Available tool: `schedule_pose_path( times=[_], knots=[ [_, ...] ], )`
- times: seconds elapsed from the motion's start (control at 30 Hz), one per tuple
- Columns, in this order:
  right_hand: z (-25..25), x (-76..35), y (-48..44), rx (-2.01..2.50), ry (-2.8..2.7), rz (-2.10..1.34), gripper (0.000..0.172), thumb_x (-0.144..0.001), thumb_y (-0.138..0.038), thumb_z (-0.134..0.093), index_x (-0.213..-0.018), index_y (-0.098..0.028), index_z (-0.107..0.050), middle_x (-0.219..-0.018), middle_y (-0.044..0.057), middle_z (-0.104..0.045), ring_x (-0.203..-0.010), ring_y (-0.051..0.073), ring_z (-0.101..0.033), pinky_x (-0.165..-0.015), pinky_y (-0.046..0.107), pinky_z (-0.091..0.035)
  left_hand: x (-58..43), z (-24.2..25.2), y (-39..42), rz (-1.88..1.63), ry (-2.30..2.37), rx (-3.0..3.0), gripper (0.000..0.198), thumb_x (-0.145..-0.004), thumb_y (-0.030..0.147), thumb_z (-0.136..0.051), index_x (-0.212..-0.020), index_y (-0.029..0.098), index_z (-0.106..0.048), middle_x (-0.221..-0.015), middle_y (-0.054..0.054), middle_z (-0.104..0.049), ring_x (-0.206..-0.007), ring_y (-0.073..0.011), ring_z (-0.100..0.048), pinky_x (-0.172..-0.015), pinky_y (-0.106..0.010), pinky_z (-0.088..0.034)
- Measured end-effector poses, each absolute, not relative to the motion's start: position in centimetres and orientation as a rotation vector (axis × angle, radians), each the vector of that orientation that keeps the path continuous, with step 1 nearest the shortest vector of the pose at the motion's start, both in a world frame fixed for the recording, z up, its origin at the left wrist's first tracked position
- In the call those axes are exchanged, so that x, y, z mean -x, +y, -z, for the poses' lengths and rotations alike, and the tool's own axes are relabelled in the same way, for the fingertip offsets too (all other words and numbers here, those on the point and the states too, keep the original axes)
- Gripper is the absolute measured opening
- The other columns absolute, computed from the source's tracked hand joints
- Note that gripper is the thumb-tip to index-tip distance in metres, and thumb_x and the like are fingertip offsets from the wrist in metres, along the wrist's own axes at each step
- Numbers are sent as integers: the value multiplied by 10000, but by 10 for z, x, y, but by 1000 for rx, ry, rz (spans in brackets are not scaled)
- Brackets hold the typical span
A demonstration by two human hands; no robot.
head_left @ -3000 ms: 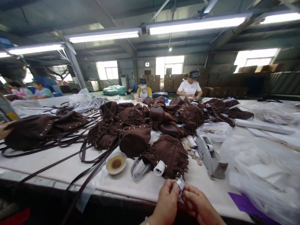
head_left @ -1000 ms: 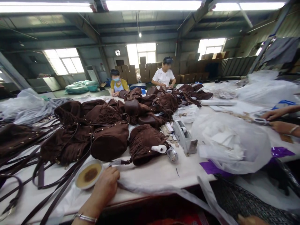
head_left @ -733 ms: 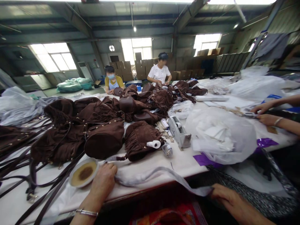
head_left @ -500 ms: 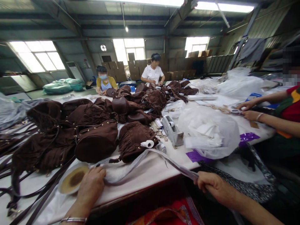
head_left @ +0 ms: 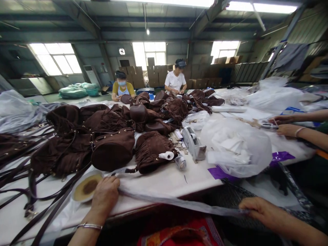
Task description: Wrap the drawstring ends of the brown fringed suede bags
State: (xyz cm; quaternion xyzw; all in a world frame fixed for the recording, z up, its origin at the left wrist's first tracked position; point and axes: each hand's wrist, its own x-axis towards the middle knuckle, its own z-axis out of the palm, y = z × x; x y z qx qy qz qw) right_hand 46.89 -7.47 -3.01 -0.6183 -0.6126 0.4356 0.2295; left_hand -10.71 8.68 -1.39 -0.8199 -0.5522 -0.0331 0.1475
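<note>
A long whitish translucent strip (head_left: 179, 202) stretches between my two hands along the table's front edge. My left hand (head_left: 106, 193) is closed on its left end, low over the table, beside a bowl (head_left: 87, 186) with yellow-brown contents. Past the front edge, my right hand (head_left: 256, 210) grips the strip's other end, fingers wrapped round it. Behind the strip lies a dark brown fringed bag (head_left: 151, 150), with a small white roll (head_left: 166, 156) on it. I cannot tell whether the strip is plastic or cloth.
Several brown bags (head_left: 112, 150) heap across the table, with dark straps (head_left: 56, 201) at left. A grey tape dispenser (head_left: 193, 145) and a bulging white plastic bag (head_left: 235, 147) stand to the right. A co-worker's hands (head_left: 287, 126) work at the right; two people sit or stand opposite.
My right hand has moved right and slightly down, drawing the strip from a slack curve to nearly straight. My left hand stays by the bowl. The view has turned a little left.
</note>
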Motion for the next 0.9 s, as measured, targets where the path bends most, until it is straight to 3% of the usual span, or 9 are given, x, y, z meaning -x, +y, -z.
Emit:
schedule_pose_path(
  times=[0.13,0.3,0.4,0.5,0.63,0.77,0.83,0.9],
  knots=[
    [30,-476,-81,1759,-1670,-1281,123,-741,-285,-705,-649,-225,-760,-679,46,-715,-734,245,-630,-721,302,-468,102,19,89,81,-1594,2290,275,-837,45,-420,-759,176,-649,-853,-105,-677,-875,-303,-601,-847,-419,-416],
    [29,-473,-81,1795,-1970,-1216,216,-864,-326,-587,-781,-228,-761,-784,26,-727,-796,218,-631,-767,287,-450,102,20,92,21,-1601,2294,304,-864,54,-406,-802,167,-680,-886,-107,-697,-906,-288,-621,-899,-418,-415],
    [29,-471,-81,1796,-2085,-1190,252,-905,-358,-548,-853,-232,-760,-852,24,-742,-844,212,-646,-811,284,-456,98,16,88,-23,-1622,2320,396,-868,34,-376,-1029,158,-716,-1083,-127,-715,-1028,-298,-627,-973,-465,-400],
    [28,-465,-81,1790,-2147,-1210,275,-921,-378,-534,-881,-229,-762,-874,29,-748,-859,210,-659,-822,280,-463,76,12,70,9,-1582,2398,594,-779,-11,-411,-1300,183,-621,-1360,-134,-617,-1278,-331,-516,-1074,-542,-334],
    [26,-455,-79,1785,-2129,-1211,235,-904,-343,-554,-880,-242,-764,-884,21,-752,-889,215,-667,-829,278,-465,23,9,30,177,-1302,2789,781,-687,-13,-479,-1412,272,-509,-1477,-76,-527,-1395,-309,-401,-1169,-578,-222],
    [34,-455,-83,1783,-2074,-1194,233,-880,-367,-567,-861,-264,-776,-887,28,-761,-896,241,-681,-839,301,-503,-22,21,6,376,-1133,3038,601,-799,76,-544,-1372,257,-515,-1366,-81,-604,-1280,-293,-504,-1133,-552,-311],
    [43,-455,-87,1789,-2048,-1146,249,-865,-424,-581,-818,-290,-786,-856,34,-765,-872,263,-701,-827,334,-540,-32,27,4,473,-1131,3024,376,-873,104,-539,-1228,214,-595,-1179,-83,-678,-1086,-256,-597,-1011,-471,-438],
    [54,-451,-93,1800,-1983,-997,233,-818,-483,-627,-763,-326,-790,-796,44,-763,-821,296,-721,-778,382,-577,-33,30,4,486,-1123,3007,205,-907,126,-544,-1078,198,-632,-1003,-62,-692,-916,-220,-610,-850,-373,-492]
  ],
)
